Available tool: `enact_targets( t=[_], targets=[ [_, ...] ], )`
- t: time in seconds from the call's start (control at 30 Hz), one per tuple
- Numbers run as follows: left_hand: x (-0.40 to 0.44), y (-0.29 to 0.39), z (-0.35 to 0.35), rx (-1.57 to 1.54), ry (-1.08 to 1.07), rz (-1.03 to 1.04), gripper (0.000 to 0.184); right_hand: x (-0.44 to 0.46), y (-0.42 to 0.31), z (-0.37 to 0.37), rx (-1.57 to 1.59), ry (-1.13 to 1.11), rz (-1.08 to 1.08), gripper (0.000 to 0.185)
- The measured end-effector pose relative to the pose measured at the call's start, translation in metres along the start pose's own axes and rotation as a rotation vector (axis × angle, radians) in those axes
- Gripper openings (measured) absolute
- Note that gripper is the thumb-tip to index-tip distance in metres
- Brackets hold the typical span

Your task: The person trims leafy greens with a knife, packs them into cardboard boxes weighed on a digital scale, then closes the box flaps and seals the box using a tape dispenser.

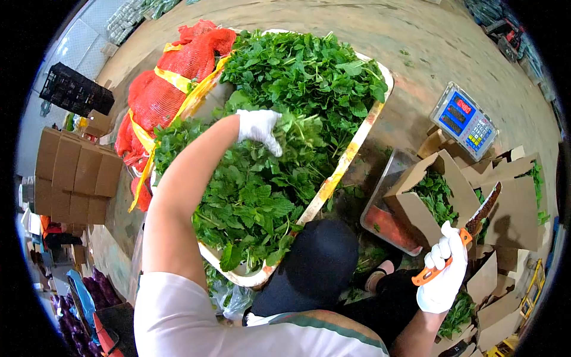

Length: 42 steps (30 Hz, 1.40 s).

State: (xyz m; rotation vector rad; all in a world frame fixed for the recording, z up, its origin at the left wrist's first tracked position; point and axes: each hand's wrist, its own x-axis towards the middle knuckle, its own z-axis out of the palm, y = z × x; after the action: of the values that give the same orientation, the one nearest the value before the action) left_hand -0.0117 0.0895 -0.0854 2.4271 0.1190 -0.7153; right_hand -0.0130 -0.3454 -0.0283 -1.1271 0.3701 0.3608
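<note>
Your left hand (260, 129), in a white glove, is over the heap of leafy greens (250, 205), its thumb standing apart from the fingers; the sprigs right beside it are blurred, so you cannot tell whether it grips any stems. The greens fill a large tub (328, 189) in front of you, piled along its length from the far end down to the corner near your knee, and the tub's pale rim is marked with yellow and brown stains. Your right hand (443, 271), also gloved in white, is out to the right, well apart from the tub, its fingers wrapped around the orange handle of a knife (489, 205); the blade points up and away from you and has brown marks along it. Behind that hand stand open cardboard boxes (510, 209), with more green leaves showing inside. Farther up, just beyond the boxes, a scale display (465, 121) is tilted toward you with red digits lit in its upper window. Along the tub's left side lie red mesh sacks (156, 98) with yellow bands. Off to your left, stacked cartons (76, 172) stand below a black crate (76, 89), and purple vegetables (70, 327) lie in the lower left corner.
</note>
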Motion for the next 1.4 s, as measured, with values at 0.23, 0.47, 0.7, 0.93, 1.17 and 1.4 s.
enact_targets(
  t=[0.23, 0.47, 0.7, 0.93, 1.17, 1.4],
  targets=[
    [0.017, 0.038, 0.02, 0.393, 0.099, 0.007, 0.057, 0.001, 0.002, 0.0, -0.005, -0.009, 0.002, 0.015],
    [0.042, 0.015, 0.098, 0.885, 0.017, 0.253, 0.035, 0.002, 0.003, 0.003, -0.004, 0.003, -0.002, 0.016],
    [0.041, 0.039, 0.083, 0.93, 0.028, 0.393, 0.021, -0.001, 0.003, 0.001, 0.001, -0.013, 0.003, 0.018],
    [0.083, 0.059, 0.08, 0.458, 0.043, 0.056, 0.043, 0.002, 0.004, 0.005, 0.015, -0.022, 0.027, 0.015],
    [0.048, 0.044, 0.104, 0.872, 0.178, 0.257, 0.005, -0.001, 0.0, 0.009, 0.032, 0.018, 0.041, 0.011],
    [0.042, 0.06, 0.1, 0.727, 0.27, 0.052, 0.031, -0.005, 0.002, 0.015, -0.015, -0.044, 0.064, 0.017]
  ],
)
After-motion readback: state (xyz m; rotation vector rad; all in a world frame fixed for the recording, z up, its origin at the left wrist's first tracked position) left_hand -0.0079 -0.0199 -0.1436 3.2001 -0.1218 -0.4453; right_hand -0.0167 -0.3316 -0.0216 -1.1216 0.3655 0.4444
